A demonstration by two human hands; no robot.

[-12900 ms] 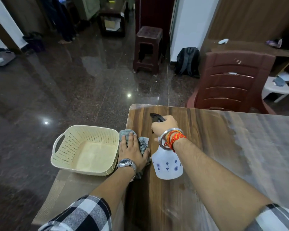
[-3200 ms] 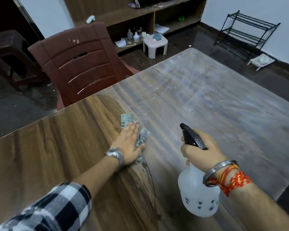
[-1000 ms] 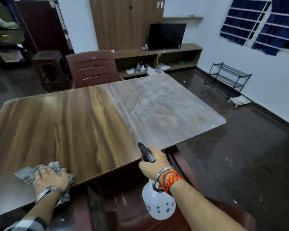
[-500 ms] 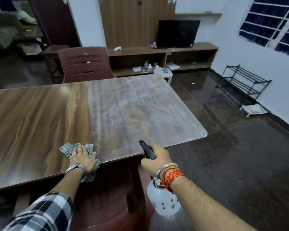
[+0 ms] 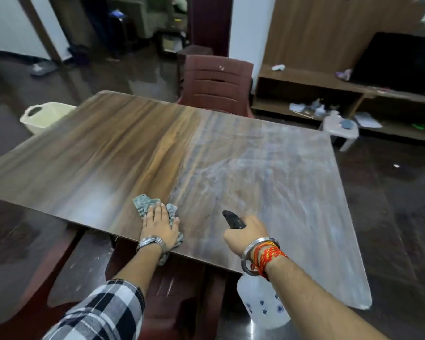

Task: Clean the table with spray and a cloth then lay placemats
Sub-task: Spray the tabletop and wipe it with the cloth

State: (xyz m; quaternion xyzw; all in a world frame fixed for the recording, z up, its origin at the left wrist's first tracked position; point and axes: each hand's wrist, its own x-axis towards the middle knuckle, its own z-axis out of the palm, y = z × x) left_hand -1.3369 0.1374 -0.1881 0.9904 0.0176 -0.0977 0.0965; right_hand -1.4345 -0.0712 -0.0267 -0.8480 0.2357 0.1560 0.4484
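Left hand (image 5: 160, 222): flat, fingers straight, pressing cloth (image 5: 142, 203), lower centre by table (image 5: 96, 148) edge.
Right hand (image 5: 245, 235): curled round spray bottle (image 5: 265, 305), lower right.
Unwiped haze (image 5: 268, 173): starts just right of cloth, running up-frame.

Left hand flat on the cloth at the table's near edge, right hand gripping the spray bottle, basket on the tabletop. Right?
No: the head view shows the basket off the table, beyond its far left corner. The rest holds.
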